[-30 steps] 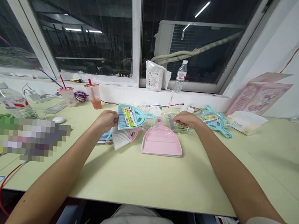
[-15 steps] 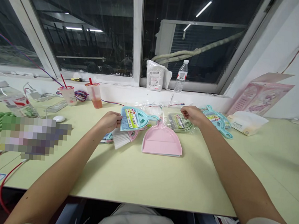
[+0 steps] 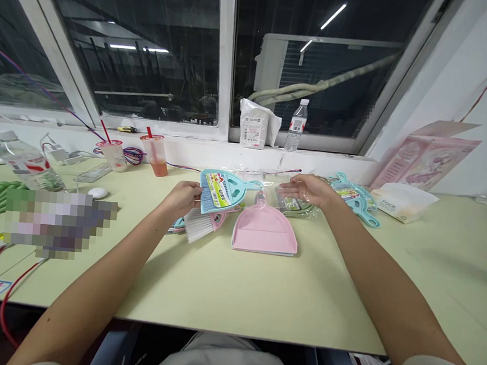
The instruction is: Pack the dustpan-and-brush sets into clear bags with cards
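Note:
My left hand [image 3: 183, 199] grips the left edge of a blue hand broom and dustpan set [image 3: 221, 192], which carries a yellow-green label; its handle points right. Under it, a pink brush with white bristles [image 3: 200, 225] rests on the table among other brushes. My right hand [image 3: 308, 190] is held with fingers stretched out, above a clear-wrapped grey-green dustpan set [image 3: 290, 204], nothing in its grasp. Between the hands a pink dustpan [image 3: 265, 229] lies flat, the edge of another pan showing beneath it. Further right are blue dustpan sets [image 3: 354, 198], partly behind my right wrist.
On the left stand two drink cups [image 3: 157, 156] with red straws and a large plastic bottle [image 3: 30, 160]. A water bottle [image 3: 296, 127] and a white package [image 3: 254, 126] sit on the sill. At right are a tissue pack [image 3: 402, 202] and a pink box [image 3: 430, 160].
My right hand has gone from closed to open, its fingers now reaching left. The blue set in my left hand has tilted slightly and shifted a little to the right.

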The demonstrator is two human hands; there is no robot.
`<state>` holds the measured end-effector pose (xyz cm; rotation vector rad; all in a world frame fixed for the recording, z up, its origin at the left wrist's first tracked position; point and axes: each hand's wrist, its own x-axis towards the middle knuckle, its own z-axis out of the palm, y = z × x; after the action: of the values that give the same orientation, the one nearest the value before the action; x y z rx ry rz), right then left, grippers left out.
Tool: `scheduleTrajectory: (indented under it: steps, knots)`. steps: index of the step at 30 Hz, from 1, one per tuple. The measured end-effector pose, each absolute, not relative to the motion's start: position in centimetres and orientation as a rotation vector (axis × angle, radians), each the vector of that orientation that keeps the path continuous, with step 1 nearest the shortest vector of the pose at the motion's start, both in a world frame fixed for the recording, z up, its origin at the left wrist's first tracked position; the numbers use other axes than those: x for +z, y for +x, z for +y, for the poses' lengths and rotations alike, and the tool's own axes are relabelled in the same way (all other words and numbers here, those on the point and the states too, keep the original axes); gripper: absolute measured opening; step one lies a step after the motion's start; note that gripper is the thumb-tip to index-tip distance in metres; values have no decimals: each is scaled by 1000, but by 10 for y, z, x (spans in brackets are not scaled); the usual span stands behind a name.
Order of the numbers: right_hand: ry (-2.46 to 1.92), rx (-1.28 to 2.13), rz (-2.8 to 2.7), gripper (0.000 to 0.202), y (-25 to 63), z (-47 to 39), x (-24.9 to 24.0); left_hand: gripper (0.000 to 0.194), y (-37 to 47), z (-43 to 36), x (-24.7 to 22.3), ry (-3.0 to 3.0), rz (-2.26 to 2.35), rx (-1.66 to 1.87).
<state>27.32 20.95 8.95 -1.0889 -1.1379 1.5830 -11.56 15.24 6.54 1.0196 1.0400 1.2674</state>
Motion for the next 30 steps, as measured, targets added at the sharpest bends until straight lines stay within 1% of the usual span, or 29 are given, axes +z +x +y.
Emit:
scheduleTrajectory:
  steps: [4,12,19,27,30]
  knots:
    - [-1067,1622,-1135,8,268,208,88,16,-112,150,68,972,1014,1259]
    - [-1077,1589,-1197,8,256,209,85,15,-111,148,68,993,1027,1259]
    - [-1035,1670,-1194,7,247,208,80,18,-106,145,67,992,980,1225]
    - [-932,1715,-1173,14,222,205,67,20,-97,138,68,966,925,1167]
    - [-924,1770,-1167,13,215,202,66,20,-95,135,68,962,940,1163]
